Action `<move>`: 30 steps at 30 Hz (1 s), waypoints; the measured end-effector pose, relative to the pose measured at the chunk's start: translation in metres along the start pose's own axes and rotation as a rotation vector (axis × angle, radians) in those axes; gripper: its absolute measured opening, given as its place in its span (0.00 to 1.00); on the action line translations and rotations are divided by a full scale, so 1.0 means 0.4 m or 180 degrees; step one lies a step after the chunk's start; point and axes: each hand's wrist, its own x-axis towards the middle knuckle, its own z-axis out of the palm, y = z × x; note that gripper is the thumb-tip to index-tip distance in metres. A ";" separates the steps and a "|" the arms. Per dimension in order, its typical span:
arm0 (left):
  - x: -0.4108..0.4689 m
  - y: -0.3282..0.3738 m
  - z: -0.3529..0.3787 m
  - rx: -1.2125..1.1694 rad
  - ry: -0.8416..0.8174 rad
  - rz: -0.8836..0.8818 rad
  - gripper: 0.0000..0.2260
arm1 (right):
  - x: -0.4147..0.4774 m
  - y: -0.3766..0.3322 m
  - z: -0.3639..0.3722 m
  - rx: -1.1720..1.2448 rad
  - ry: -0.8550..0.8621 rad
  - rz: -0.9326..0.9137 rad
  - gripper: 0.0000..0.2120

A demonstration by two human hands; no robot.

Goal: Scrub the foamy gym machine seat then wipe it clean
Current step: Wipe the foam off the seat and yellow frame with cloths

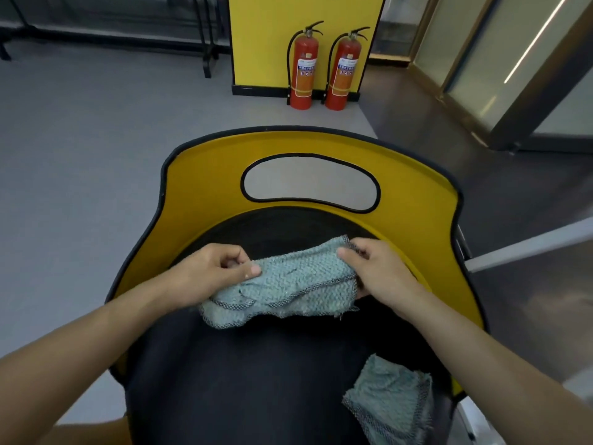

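**Both hands on a cloth over the black seat**

Head view, looking down. Black seat [244, 374] fills the lower middle of the frame, set in a yellow shell [199, 187] with dark edging and an oval cut-out near its top. No foam can be made out on the seat surface.

Teal cloth [288, 281] with a dark stitched border is bunched and stretched between the two hands, above the far part of the seat; whether its lower fold touches the seat is unclear. Left hand [208, 274] pinches the cloth's left end, thumb pressed on top, fingers curled in. Right hand [375, 268] grips the right end, thumb on the upper edge and fingers curled under the fabric.

Second cloth [391, 399], same teal weave, lies crumpled on the seat's near right side, well apart from the hands.

Behind: grey floor [80, 139], two red fire extinguishers [321, 69] standing side by side against a yellow panel [266, 40].
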 end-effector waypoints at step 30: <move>-0.067 -0.145 0.158 0.3453 0.0322 0.1407 0.11 | -0.048 0.181 0.059 -0.2986 -0.0559 -0.1291 0.05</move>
